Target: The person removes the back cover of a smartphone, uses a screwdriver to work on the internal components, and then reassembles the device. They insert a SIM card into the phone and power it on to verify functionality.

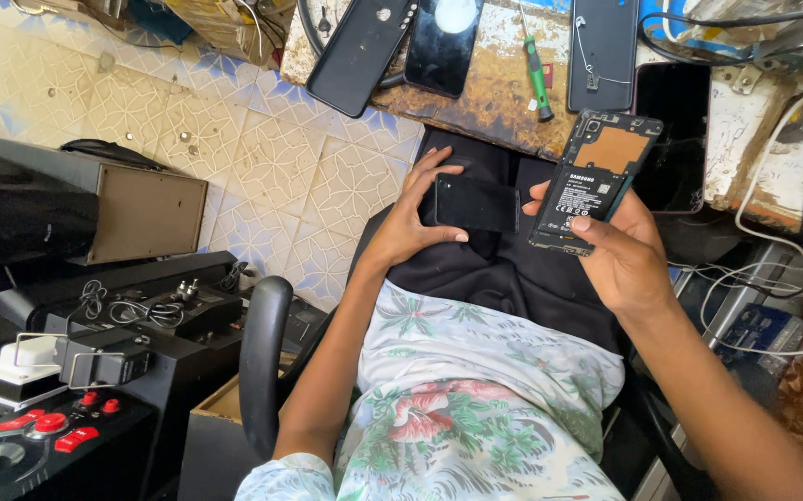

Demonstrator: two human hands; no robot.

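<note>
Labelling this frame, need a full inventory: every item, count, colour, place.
opened phone: 1, black, back off with the battery showing, in the right hand
dark flat panel: 1, black, in the left hand over the lap
phones on bench: at least 4, black, lying along the top edge
screwdriver: 1, green handle, on the bench between the phones
workbench: 1, worn brown and white, top centre
cables: several, white and black, right side
speaker box: 1, grey-brown, on the floor at left
black equipment with red buttons: 1, bottom left
tiled floor: cream with blue, top left
left hand: 1, gripping the panel
right hand: 1, gripping the opened phone
</note>
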